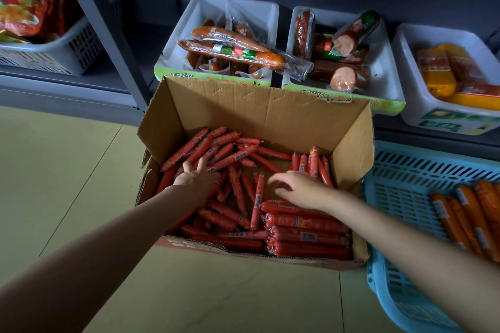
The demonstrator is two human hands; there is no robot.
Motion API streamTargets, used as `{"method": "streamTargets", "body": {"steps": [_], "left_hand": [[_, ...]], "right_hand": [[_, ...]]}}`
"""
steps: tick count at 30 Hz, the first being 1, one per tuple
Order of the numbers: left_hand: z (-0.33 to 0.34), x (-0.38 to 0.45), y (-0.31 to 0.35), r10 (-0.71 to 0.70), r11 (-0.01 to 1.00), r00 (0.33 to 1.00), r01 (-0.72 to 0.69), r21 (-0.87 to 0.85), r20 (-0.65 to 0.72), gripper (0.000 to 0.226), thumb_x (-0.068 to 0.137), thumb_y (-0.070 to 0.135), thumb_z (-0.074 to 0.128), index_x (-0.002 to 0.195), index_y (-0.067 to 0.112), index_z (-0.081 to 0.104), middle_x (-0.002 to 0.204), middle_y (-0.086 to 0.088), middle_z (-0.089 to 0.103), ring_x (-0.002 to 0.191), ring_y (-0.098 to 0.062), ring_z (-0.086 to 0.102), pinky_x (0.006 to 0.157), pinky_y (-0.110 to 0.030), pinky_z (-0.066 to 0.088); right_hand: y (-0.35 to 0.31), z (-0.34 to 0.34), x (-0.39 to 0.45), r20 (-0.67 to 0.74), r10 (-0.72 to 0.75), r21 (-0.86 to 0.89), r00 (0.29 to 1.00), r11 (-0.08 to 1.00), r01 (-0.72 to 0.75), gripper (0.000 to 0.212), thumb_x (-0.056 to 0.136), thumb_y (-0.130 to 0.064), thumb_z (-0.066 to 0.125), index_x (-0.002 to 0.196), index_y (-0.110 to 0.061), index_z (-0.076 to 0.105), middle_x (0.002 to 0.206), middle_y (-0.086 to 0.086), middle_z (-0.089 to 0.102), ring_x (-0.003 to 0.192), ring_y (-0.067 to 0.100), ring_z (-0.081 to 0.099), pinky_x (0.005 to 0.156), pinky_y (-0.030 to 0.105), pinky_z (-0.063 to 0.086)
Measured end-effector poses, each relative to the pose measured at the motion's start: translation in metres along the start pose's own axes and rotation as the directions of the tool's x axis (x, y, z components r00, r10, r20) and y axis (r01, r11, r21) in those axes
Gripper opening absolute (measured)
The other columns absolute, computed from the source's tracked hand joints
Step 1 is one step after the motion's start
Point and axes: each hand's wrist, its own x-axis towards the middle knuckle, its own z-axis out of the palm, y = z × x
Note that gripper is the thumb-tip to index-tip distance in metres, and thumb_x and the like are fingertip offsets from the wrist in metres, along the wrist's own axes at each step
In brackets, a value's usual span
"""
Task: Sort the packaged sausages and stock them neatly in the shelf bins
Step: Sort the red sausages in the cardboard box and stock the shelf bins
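Loose red sausages (238, 170) are heaped in the cardboard box (257, 105), where the left hand (196, 176) is laid on them with fingers spread, while the right hand (300, 188) is held just above them, loosely curled, gripping nothing.

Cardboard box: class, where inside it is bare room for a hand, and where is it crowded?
Bare floor shows mid-box, between the loose sausages and the upright ones. The near right corner is crowded with stacked packs.
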Motion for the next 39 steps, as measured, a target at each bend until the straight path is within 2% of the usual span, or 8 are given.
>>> {"method": "streamTargets", "body": {"steps": [4, 10, 17, 20, 22, 24, 33, 39], "left_hand": [[0.003, 0.001, -0.002, -0.002, 1.000, 1.000, 0.002, -0.013, 0.013, 0.054, 0.098, 0.016, 0.040, 0.146, 0.029, 0.018, 0.152, -0.016, 0.004, 0.136, -0.048, 0.015, 0.107, -0.047, 0.035], [0.006, -0.001, -0.001, -0.002, 0.998, 1.000, 0.001, -0.055, -0.019, 0.056, 0.097, 0.011, 0.040, 0.146, 0.029, 0.019, 0.152, -0.017, 0.000, 0.138, -0.048, 0.010, 0.107, -0.046, 0.036], [0.002, 0.003, -0.002, 0.009, 0.997, 1.000, -0.009, -0.073, 0.003, 0.063, 0.093, 0.019, 0.053, 0.145, 0.030, 0.019, 0.152, -0.015, 0.002, 0.136, -0.049, 0.013, 0.104, -0.046, 0.039], [-0.005, 0.001, 0.002, -0.046, 0.994, 0.998, 0.049, -0.099, 0.034, 0.062, 0.095, 0.016, 0.052, 0.145, 0.031, 0.020, 0.152, -0.014, -0.001, 0.135, -0.050, 0.014, 0.102, -0.041, 0.042], [-0.007, -0.001, 0.006, -0.066, 0.992, 0.998, 0.068, -0.103, 0.023, 0.059, 0.095, 0.014, 0.051, 0.144, 0.030, 0.022, 0.151, -0.013, 0.001, 0.135, -0.048, 0.014, 0.100, -0.039, 0.044], [-0.009, -0.003, 0.008, -0.055, 0.992, 0.998, 0.056, -0.115, 0.009, 0.059, 0.094, 0.015, 0.052, 0.144, 0.031, 0.024, 0.150, -0.012, 0.003, 0.135, -0.048, 0.014, 0.100, -0.039, 0.044], [0.004, 0.003, -0.016, 0.120, 0.993, 0.993, -0.119, 0.018, -0.015, 0.066, 0.090, 0.046, 0.051, 0.145, 0.027, 0.019, 0.150, -0.004, 0.016, 0.134, -0.042, 0.019, 0.106, -0.053, 0.032], [0.018, 0.011, -0.017, 0.098, 0.995, 0.992, -0.096, 0.032, -0.077, 0.064, 0.090, 0.037, 0.056, 0.141, 0.023, 0.020, 0.143, -0.007, 0.026, 0.130, -0.044, 0.029, 0.090, -0.046, 0.044]], "right_hand": [[-0.028, 0.027, 0.039, 0.089, 0.112, 0.049, 0.990, 0.992, -0.116, 0.029, 0.096, -0.021, 0.045, 0.122, -0.021, 0.058, 0.133, 0.006, 0.055, 0.120, 0.026, 0.052, 0.092, 0.028, 0.041], [-0.033, 0.039, 0.060, -0.097, 0.380, 0.362, 0.920, 0.874, -0.323, 0.026, 0.082, -0.002, 0.055, 0.068, -0.024, 0.052, 0.098, 0.005, 0.067, 0.097, 0.025, 0.062, 0.070, 0.022, 0.040], [-0.003, -0.020, 0.028, -0.001, 0.510, 0.950, 0.860, 0.269, -0.159, 0.034, 0.081, 0.009, 0.063, 0.079, -0.016, 0.039, 0.084, 0.009, 0.055, 0.068, 0.020, 0.059, 0.053, 0.029, 0.054], [0.023, -0.049, 0.010, -0.245, 0.588, 0.806, 0.771, 0.566, -0.176, 0.030, 0.084, 0.002, 0.062, 0.078, -0.017, 0.040, 0.089, 0.010, 0.053, 0.071, 0.021, 0.058, 0.057, 0.032, 0.056], [0.036, -0.051, 0.000, -0.441, 0.521, 0.260, 0.730, 0.853, -0.452, 0.009, 0.086, -0.006, 0.061, 0.088, -0.012, 0.054, 0.096, 0.011, 0.057, 0.085, 0.027, 0.059, 0.073, 0.034, 0.050], [0.046, -0.041, 0.001, -0.454, 0.402, -0.120, 0.795, 0.857, -0.501, 0.015, 0.088, -0.006, 0.056, 0.101, -0.008, 0.063, 0.111, 0.012, 0.058, 0.105, 0.030, 0.056, 0.087, 0.032, 0.046], [-0.016, -0.015, 0.034, -0.204, 0.206, 0.106, 0.957, 0.976, -0.188, 0.020, 0.082, -0.019, 0.070, 0.099, -0.008, 0.070, 0.103, 0.007, 0.070, 0.099, 0.023, 0.063, 0.065, 0.021, 0.039], [-0.034, 0.034, 0.071, -0.148, 0.376, 0.017, 0.915, 0.926, -0.378, 0.032, 0.088, -0.016, 0.064, 0.116, -0.003, 0.057, 0.124, 0.015, 0.058, 0.116, 0.031, 0.055, 0.087, 0.032, 0.046]]}}
